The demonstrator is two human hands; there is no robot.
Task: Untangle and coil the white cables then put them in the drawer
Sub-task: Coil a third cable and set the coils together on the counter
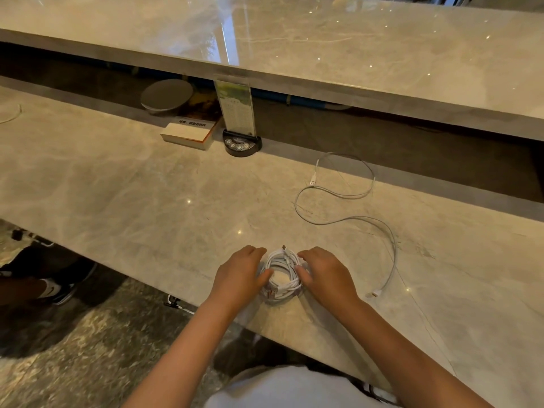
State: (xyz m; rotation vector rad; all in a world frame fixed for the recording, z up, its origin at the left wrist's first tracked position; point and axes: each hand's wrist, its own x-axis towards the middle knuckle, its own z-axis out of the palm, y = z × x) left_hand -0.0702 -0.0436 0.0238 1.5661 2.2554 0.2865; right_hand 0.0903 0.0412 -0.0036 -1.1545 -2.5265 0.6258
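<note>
A coiled white cable (283,276) lies on the marble counter (147,187) near its front edge. My left hand (240,273) grips the coil's left side, thumb inside the ring. My right hand (322,275) holds its right side, fingers curled over the top and thumb against the loops. One plug sticks up at the coil's far side. A second white cable (347,220) lies loose and uncoiled to the right, snaking from a USB plug at the back to a small plug near my right forearm. No drawer is in view.
At the back of the counter stand a book (188,132), a round grey lid or dish (166,95) and a menu stand on a black button base (240,125). A raised upper counter (323,54) overhangs behind. Another person's shoe (59,287) shows on the floor at left.
</note>
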